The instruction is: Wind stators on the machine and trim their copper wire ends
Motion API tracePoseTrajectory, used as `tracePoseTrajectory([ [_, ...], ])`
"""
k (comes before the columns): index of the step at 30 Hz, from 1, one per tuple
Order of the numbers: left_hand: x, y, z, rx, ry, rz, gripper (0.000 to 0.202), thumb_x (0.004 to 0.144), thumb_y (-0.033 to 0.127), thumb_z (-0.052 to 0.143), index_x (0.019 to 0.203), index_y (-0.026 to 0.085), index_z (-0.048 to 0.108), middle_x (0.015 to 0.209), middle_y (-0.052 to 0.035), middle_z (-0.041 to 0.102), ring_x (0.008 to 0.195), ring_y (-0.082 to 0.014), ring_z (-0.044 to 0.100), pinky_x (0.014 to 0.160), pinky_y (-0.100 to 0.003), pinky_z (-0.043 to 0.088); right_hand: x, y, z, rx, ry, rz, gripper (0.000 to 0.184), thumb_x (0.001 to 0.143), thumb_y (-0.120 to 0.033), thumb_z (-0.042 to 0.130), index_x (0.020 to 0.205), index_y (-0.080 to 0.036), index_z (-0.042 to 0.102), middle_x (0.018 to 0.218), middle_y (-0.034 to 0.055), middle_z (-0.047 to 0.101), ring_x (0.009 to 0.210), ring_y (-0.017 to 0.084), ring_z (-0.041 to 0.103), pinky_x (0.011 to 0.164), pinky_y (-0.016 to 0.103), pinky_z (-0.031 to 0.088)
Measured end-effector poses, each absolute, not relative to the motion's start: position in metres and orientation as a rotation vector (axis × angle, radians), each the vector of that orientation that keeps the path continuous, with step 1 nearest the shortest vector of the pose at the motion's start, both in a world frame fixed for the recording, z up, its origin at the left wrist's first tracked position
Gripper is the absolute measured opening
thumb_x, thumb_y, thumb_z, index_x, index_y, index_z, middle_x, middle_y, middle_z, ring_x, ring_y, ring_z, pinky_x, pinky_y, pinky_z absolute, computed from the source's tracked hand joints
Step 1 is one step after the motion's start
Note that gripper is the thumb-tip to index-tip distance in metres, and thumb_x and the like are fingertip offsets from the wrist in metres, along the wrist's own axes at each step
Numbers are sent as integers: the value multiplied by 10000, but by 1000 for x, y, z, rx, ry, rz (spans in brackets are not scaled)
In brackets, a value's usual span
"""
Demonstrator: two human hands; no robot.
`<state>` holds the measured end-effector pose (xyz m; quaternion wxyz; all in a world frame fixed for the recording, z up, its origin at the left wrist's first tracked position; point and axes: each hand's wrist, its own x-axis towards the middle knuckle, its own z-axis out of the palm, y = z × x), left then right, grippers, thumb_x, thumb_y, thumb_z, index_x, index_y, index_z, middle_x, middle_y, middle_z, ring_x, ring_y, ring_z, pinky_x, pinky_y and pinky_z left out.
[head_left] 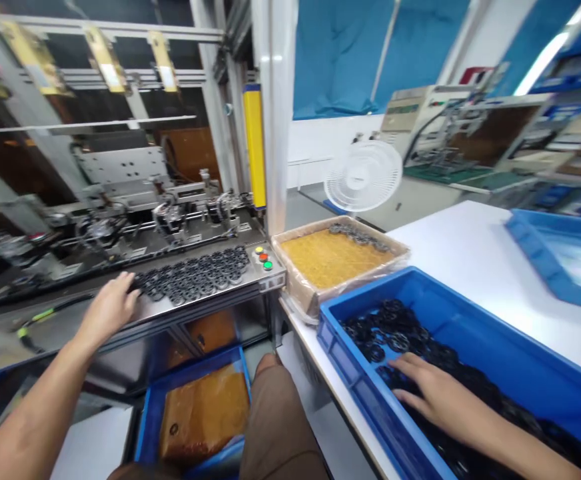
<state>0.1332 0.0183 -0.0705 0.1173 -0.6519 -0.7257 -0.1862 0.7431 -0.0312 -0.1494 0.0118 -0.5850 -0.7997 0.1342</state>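
Workshop, blue curtains [340,57] and white fan [363,177] at the far side; machine [170,177] on the left, white table [458,243] on the right. Black rings [200,273] lie packed flat on the metal ledge [158,307] at the machine's near edge; more loose rings [398,327] are heaped in the blue bin [338,360], near right. Left hand [110,300] is at the row's left end, fingers bent and slightly parted, tips by the rings; can't tell if one is pinched. Right hand [433,390] is down in the bin, fingers half curled, thumb apart, over the heap; can't tell if it has hold of anything. Handling, my guess: each ring light, stiff, smooth, maybe a bit slippery, not very fragile. Best hold: thumb and finger across the outer rim. Heaped ones overlap, might come up in twos; flat ones probably slide easily if nudged.
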Motion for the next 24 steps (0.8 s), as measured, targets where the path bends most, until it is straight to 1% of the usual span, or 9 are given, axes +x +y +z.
tracePoseTrajectory([
  [3,188,43,-36,-1994,-1918,-649,514,925,387,380,1370,137,440,1462,-144,500,1378,-351,416,1123,-532,331,719,-41,-140,-1837,-2659,607,547,862,-209,527,1385,-52,500,1414,249,503,1309,324,511,1105,432,410],
  [5,242,70,-16,-2151,-1730,-677,490,933,410,394,1382,219,442,1476,-111,485,1397,-312,396,1161,-480,297,710,-42,-137,-1830,-2677,669,472,867,-184,515,1323,-73,567,1332,221,585,1258,301,557,1085,397,424],
  [8,337,114,-2,-2431,-1470,-576,483,950,393,408,1329,111,509,1410,-152,536,1361,-316,430,1164,-450,297,710,-43,-137,-1871,-2683,727,302,854,-201,549,1087,-94,708,1095,189,713,1081,302,665,969,378,503],
  [9,368,129,-2,-2512,-1400,-522,465,946,380,436,1298,92,536,1387,-156,553,1342,-305,450,1154,-434,317,712,-43,-136,-1885,-2694,739,273,849,-210,557,1029,-92,725,1037,190,728,1034,308,683,927,381,522],
  [11,425,158,-10,-2653,-1300,-392,391,913,346,547,1240,136,581,1297,-116,618,1259,-269,528,1096,-429,394,717,-45,-132,-1893,-2733,756,261,836,-235,581,987,-90,738,991,195,737,984,316,699,862,379,540],
  [13,474,185,-24,-2736,-1264,-273,349,909,346,589,1202,157,592,1249,-106,625,1148,-254,595,984,-488,477,722,-46,-125,-1873,-2793,766,267,799,-244,623,982,-91,743,977,192,742,953,312,709,814,360,547],
  [16,535,216,-46,-2810,-1254,-149,330,913,344,593,1190,165,593,1223,-98,618,1056,-232,625,896,-463,529,727,-47,-119,-1838,-2890,745,267,715,-159,658,954,-92,755,921,174,752,895,294,720,757,326,543],
  [20,605,238,-67,-2873,-1174,-124,357,914,331,591,1235,176,569,1282,-105,584,1105,-247,602,919,-477,519,728,-47,-129,-1783,-2991,682,262,678,-85,657,917,-78,765,877,188,753,871,291,720,748,317,540],
  [24,658,251,-79,-2883,-1142,-171,391,912,328,592,1276,193,546,1370,-113,525,1190,-276,553,976,-520,478,725,-44,-148,-1739,-3028,634,175,773,-133,638,873,-115,780,804,165,752,779,278,722,641,307,528],
])
